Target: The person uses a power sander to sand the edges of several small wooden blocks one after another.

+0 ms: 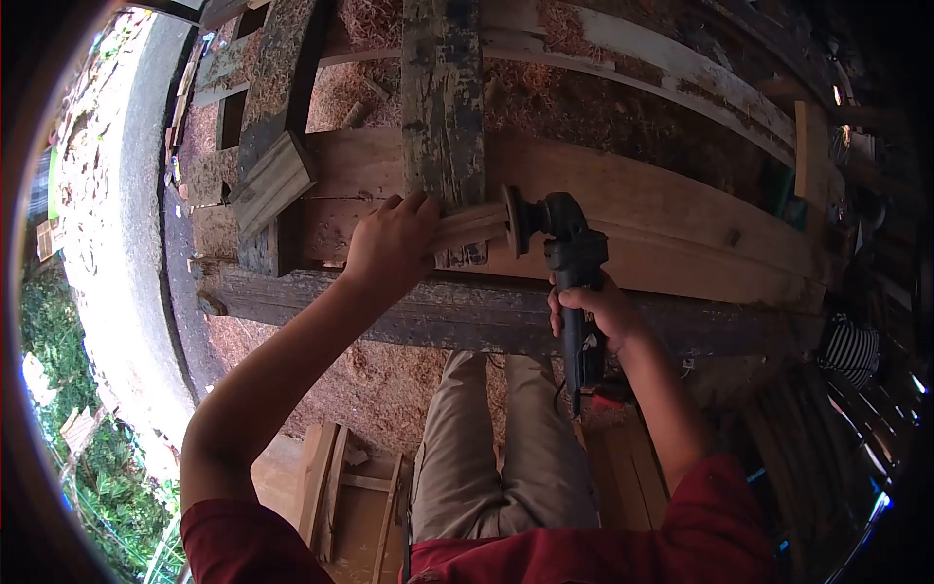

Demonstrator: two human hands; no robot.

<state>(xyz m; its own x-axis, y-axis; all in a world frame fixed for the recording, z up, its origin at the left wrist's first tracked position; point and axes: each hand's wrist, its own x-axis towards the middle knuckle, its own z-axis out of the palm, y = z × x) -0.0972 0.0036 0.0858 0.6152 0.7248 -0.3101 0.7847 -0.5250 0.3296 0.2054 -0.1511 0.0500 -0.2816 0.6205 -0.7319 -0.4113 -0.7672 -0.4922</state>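
My left hand (391, 243) is closed on a short wooden piece (471, 226) that lies across the end of a worn upright plank (443, 107). In my right hand (595, 310) is a black angle grinder (576, 255), gripped around its body with the head pointing away from me. The grinder's round disc (516, 220) stands on edge at the right end of the wooden piece, touching it or very close. A dark beam (486, 313) runs from left to right under both forearms.
A loose grooved wood block (272, 185) rests at the left on another plank. Long pale boards (671, 219) extend to the right. Wood shavings (360, 389) cover the ground. Wooden pieces (326, 487) lie by my legs, and a striped cloth (851, 348) is at the right.
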